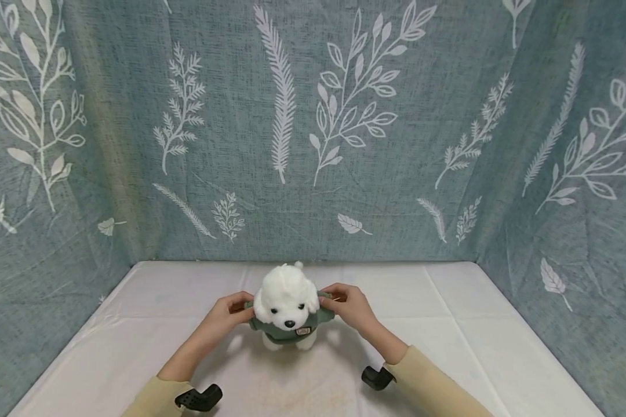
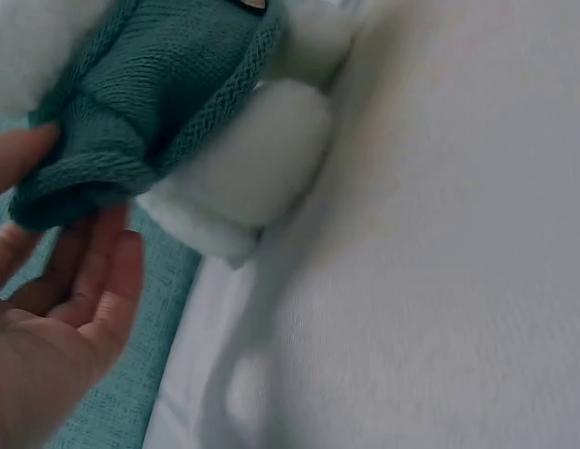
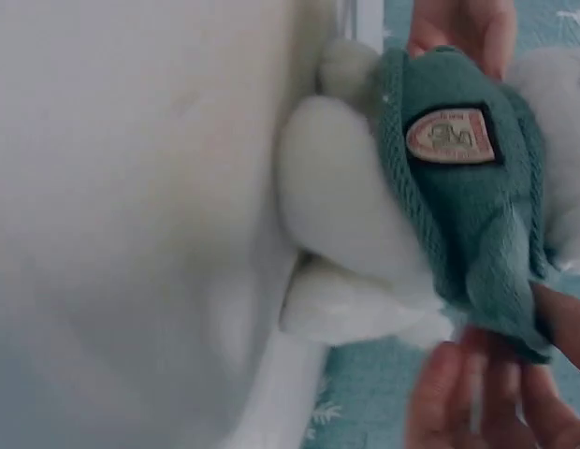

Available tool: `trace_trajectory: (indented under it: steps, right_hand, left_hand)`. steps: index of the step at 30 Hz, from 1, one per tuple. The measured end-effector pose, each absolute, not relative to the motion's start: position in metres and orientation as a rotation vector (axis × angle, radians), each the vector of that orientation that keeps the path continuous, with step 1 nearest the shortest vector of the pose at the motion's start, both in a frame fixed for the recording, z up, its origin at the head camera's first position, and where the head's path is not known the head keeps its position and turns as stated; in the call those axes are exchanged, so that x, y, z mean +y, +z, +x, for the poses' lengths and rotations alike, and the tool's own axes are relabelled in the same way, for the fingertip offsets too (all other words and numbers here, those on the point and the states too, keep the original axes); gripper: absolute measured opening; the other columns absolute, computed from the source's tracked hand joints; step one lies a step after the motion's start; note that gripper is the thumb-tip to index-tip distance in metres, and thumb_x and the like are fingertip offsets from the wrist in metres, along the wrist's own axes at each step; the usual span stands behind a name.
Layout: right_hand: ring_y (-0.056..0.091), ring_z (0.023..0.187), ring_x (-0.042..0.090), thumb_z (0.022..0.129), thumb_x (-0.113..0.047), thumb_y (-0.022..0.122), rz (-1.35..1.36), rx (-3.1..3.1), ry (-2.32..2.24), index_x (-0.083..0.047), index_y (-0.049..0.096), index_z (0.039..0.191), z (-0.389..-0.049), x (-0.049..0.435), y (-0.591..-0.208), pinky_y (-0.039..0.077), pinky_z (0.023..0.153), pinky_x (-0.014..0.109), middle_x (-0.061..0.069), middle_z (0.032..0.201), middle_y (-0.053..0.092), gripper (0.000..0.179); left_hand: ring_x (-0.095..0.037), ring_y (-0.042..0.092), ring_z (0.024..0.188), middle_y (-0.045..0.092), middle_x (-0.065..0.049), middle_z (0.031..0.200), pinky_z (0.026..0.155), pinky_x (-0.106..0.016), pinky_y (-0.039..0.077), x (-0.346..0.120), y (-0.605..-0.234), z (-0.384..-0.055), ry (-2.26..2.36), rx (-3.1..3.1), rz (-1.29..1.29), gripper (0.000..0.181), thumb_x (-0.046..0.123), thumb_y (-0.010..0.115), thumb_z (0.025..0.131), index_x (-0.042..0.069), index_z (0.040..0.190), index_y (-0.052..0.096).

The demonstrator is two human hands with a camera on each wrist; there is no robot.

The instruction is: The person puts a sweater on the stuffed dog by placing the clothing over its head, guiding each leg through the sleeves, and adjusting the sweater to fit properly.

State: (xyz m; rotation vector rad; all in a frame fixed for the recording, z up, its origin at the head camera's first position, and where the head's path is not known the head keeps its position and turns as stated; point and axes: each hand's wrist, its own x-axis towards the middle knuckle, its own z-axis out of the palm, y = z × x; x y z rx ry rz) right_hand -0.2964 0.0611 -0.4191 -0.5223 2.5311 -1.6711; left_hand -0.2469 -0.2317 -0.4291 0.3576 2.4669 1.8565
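A white plush dog (image 1: pixel 284 292) stands upright on the table, facing the head camera. It wears a green knitted sweater (image 3: pixel 458 206) with a patch (image 3: pixel 451 137) on the chest. With thumb and fingers, my left hand (image 1: pixel 229 315) pinches the sweater's sleeve (image 2: pixel 84 173) on the image's left side. On the opposite side, my right hand (image 1: pixel 352 307) pinches the other sleeve (image 3: pixel 505 290). Both sleeves are held out sideways from the body. The dog's white legs (image 2: pixel 262 154) show below the sweater hem. Parts of the fingers are hidden behind the sleeves.
A white cloth (image 1: pixel 422 347) with fold creases covers the table. Blue-green curtains (image 1: pixel 229 127) with white leaf prints hang behind and along both sides. Black wrist devices (image 1: pixel 200 398) sit by the beige sleeve cuffs.
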Motion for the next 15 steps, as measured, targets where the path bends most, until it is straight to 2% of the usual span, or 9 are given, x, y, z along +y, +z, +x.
trace_trajectory:
  steps: [3, 7, 11, 15]
  right_hand:
    - [0.063, 0.081, 0.012, 0.086, -0.025, 0.070, -0.535, 2.562, -1.717, -0.011, 0.072, 0.100, -0.297, 0.056, -0.419, 0.055, 0.071, 0.040, 0.005, 0.090, 0.069, 0.020]
    - [0.061, 0.070, 0.010, 0.086, -0.023, 0.071, -0.473, 2.640, -1.632, -0.009, 0.072, 0.095, -0.298, 0.052, -0.421, 0.055, 0.063, 0.033, 0.004, 0.082, 0.068, 0.017]
    - [0.058, 0.062, 0.009, 0.086, -0.021, 0.071, -0.381, 2.649, -1.553, -0.005, 0.071, 0.094, -0.299, 0.051, -0.425, 0.056, 0.060, 0.030, 0.005, 0.079, 0.066, 0.018]
    - [0.060, 0.066, 0.010, 0.086, -0.023, 0.071, -0.359, 2.599, -1.591, -0.004, 0.070, 0.098, -0.298, 0.055, -0.424, 0.057, 0.065, 0.033, 0.007, 0.084, 0.066, 0.023]
  left_hand:
    - [-0.007, 0.060, 0.084, 0.062, 0.001, 0.091, 0.078, -0.026, 0.052, -0.231, -0.429, -0.247, 1.940, 2.475, 0.247, 0.026, 0.017, 0.062, 0.092, -0.004, 0.107, 0.060]
    - [-0.007, 0.060, 0.080, 0.062, 0.003, 0.086, 0.075, -0.026, 0.053, -0.230, -0.432, -0.250, 1.990, 2.501, 0.100, 0.020, 0.011, 0.062, 0.092, -0.005, 0.104, 0.061]
    - [-0.009, 0.059, 0.079, 0.062, 0.001, 0.084, 0.074, -0.028, 0.054, -0.225, -0.437, -0.253, 1.892, 2.558, 0.063, 0.014, 0.007, 0.062, 0.091, -0.004, 0.099, 0.063]
    - [-0.014, 0.059, 0.082, 0.064, -0.005, 0.089, 0.073, -0.031, 0.052, -0.219, -0.437, -0.252, 1.768, 2.643, 0.040, 0.011, 0.007, 0.061, 0.090, -0.001, 0.098, 0.064]
